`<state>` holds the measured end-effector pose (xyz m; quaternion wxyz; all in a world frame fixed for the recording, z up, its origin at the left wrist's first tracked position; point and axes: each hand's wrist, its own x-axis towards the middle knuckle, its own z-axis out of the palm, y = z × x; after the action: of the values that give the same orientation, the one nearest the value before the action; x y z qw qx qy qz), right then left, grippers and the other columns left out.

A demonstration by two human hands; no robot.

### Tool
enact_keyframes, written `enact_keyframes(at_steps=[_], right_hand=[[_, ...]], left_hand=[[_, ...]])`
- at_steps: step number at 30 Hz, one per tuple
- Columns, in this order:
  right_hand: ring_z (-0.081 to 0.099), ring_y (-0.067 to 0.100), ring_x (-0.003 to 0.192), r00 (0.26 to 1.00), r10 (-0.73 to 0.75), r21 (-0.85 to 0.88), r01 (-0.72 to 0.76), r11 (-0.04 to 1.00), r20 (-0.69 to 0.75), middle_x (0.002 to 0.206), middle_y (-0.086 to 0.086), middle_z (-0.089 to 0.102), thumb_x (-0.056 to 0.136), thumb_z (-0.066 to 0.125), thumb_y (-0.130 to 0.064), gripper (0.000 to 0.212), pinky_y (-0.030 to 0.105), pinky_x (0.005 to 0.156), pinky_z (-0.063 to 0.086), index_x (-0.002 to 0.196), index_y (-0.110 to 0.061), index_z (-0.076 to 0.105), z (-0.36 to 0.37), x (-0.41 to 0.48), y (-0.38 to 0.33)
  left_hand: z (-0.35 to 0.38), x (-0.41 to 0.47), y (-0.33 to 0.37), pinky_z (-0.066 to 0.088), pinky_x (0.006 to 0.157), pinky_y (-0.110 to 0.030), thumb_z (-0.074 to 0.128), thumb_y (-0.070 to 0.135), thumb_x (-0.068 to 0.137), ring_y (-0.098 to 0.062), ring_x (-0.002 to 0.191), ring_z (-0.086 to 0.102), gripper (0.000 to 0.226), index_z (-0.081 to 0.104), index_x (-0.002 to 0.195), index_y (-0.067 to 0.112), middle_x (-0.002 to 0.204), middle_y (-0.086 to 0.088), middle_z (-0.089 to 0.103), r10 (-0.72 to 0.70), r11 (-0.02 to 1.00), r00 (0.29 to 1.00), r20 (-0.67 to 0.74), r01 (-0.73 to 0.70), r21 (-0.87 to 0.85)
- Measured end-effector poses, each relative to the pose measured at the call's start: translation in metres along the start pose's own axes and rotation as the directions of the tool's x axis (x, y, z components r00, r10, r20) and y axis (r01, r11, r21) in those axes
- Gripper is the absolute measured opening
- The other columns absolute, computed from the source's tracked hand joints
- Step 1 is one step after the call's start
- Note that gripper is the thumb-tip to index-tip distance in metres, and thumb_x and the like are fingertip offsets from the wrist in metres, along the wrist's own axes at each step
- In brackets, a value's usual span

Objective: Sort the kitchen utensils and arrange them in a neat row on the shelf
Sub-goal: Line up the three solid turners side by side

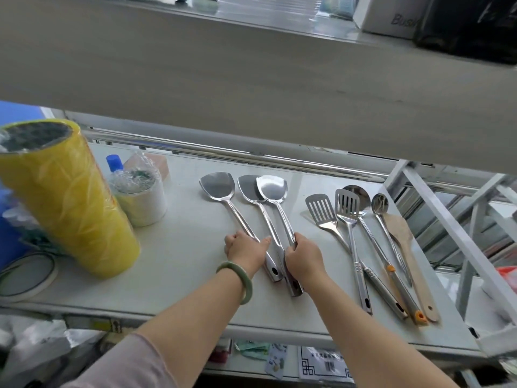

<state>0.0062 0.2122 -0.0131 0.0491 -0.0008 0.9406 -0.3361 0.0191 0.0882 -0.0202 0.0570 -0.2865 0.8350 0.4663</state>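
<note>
Three solid-bladed steel spatulas point(253, 208) lie mid-shelf on the white shelf point(179, 247), left hand point(246, 252) closed around the leftmost handle, right hand point(303, 256) gripping the rightmost, whose blade overlaps its neighbour and should be slid sideways until parallel.

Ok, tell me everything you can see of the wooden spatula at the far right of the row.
The wooden spatula is pale, bare wood, one piece: a broad flat blade at the far end and a long handle with a hanging hole near its near end. It lies flat on the white shelf, angled, rightmost of the group. A small steel spoon lies across its blade. Neither hand touches it.
</note>
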Motion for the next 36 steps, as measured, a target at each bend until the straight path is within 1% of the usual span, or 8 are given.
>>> enact_keyframes(at_steps=[3, 5, 10, 16, 22, 30, 33, 36], right_hand=[[0.049, 0.022, 0.063, 1.000, 0.006, 0.034, -0.005, 0.999, -0.030, 0.065, -0.001, 0.052, 0.083, 0.051, -0.014, 0.018, 0.025, 0.052, 0.030, 0.066, -0.019, 0.046, 0.005, -0.006, -0.003], [0.053, 0.024, 0.073, 0.999, 0.023, 0.017, -0.022, 1.000, -0.037, 0.080, 0.007, 0.060, 0.080, 0.055, -0.023, 0.009, 0.027, 0.062, 0.036, 0.080, -0.014, 0.055, 0.009, -0.007, -0.003], [0.050, 0.028, 0.104, 1.000, 0.026, -0.056, -0.026, 0.998, 0.007, 0.111, 0.012, 0.050, 0.083, 0.056, -0.027, 0.045, 0.030, 0.090, 0.039, 0.123, -0.009, 0.048, 0.009, -0.012, -0.002], [0.044, 0.025, 0.114, 0.999, -0.032, -0.080, 0.035, 0.996, 0.044, 0.120, 0.009, 0.046, 0.082, 0.058, -0.029, 0.059, 0.029, 0.101, 0.036, 0.136, -0.013, 0.040, 0.005, -0.015, 0.007], [0.046, 0.024, 0.088, 1.000, -0.008, -0.065, 0.006, 0.998, -0.017, 0.097, 0.009, 0.046, 0.082, 0.050, -0.016, 0.038, 0.026, 0.083, 0.040, 0.119, -0.006, 0.050, -0.002, -0.013, 0.016], [0.038, 0.029, 0.117, 1.000, 0.012, -0.157, -0.016, 0.987, -0.029, 0.128, 0.016, 0.042, 0.092, 0.042, -0.023, 0.043, 0.037, 0.102, 0.034, 0.132, -0.006, 0.041, -0.029, -0.010, 0.053], [0.036, 0.026, 0.121, 0.986, -0.101, -0.179, 0.077, 0.981, -0.132, 0.128, 0.012, 0.046, 0.089, 0.044, -0.023, 0.040, 0.037, 0.105, 0.030, 0.127, -0.010, 0.049, -0.053, -0.015, 0.076], [0.033, 0.026, 0.127, 0.948, -0.039, -0.244, -0.041, 0.969, -0.317, 0.137, 0.013, 0.041, 0.086, 0.048, -0.030, 0.052, 0.042, 0.107, 0.029, 0.135, -0.016, 0.041, -0.092, -0.013, 0.110]], left_hand=[[0.009, -0.003, 0.003, 0.034, 0.108, -0.037, 0.068, 0.041, 0.076, -0.035, 0.127, 0.038, 0.070, 0.037, 0.127, 0.004, 0.135, -0.017, 0.036, 0.001, 0.998, 1.000, -0.017, 0.000, 0.064], [0.012, -0.004, 0.003, 0.034, 0.107, -0.036, 0.069, 0.035, 0.075, -0.034, 0.127, 0.036, 0.066, 0.038, 0.125, 0.005, 0.134, -0.016, 0.036, 0.003, 0.995, 1.000, -0.024, 0.000, 0.097], [0.014, -0.006, 0.003, 0.028, 0.110, -0.034, 0.066, 0.032, 0.076, -0.034, 0.129, 0.032, 0.076, 0.029, 0.136, 0.003, 0.137, -0.016, 0.033, 0.031, 0.992, 0.999, 0.004, -0.032, 0.120], [0.019, -0.009, 0.000, 0.021, 0.115, -0.037, 0.052, 0.029, 0.084, -0.031, 0.135, 0.025, 0.079, 0.011, 0.147, 0.007, 0.149, -0.013, 0.023, 0.114, 0.958, 0.990, 0.085, -0.132, 0.254], [0.031, -0.018, 0.016, 0.019, 0.115, -0.038, 0.050, 0.037, 0.087, -0.030, 0.136, 0.023, 0.077, 0.010, 0.148, 0.012, 0.148, -0.012, 0.022, 0.093, 0.940, 0.983, 0.159, -0.139, 0.311], [0.070, -0.046, 0.043, 0.022, 0.117, -0.040, 0.043, 0.033, 0.091, -0.032, 0.137, 0.023, 0.071, 0.006, 0.149, 0.014, 0.144, -0.015, 0.023, 0.126, 0.943, 0.954, 0.272, -0.200, 0.265], [0.079, -0.052, 0.049, 0.021, 0.117, -0.039, 0.036, 0.014, 0.088, -0.033, 0.135, 0.023, 0.067, 0.007, 0.149, 0.014, 0.143, -0.016, 0.022, 0.107, 0.946, 0.963, 0.249, -0.176, 0.273], [0.088, -0.055, 0.050, 0.023, 0.117, -0.039, 0.034, 0.021, 0.092, -0.031, 0.134, 0.027, 0.061, 0.013, 0.148, 0.011, 0.144, -0.015, 0.025, 0.127, 0.953, 0.983, 0.135, -0.158, 0.257]])
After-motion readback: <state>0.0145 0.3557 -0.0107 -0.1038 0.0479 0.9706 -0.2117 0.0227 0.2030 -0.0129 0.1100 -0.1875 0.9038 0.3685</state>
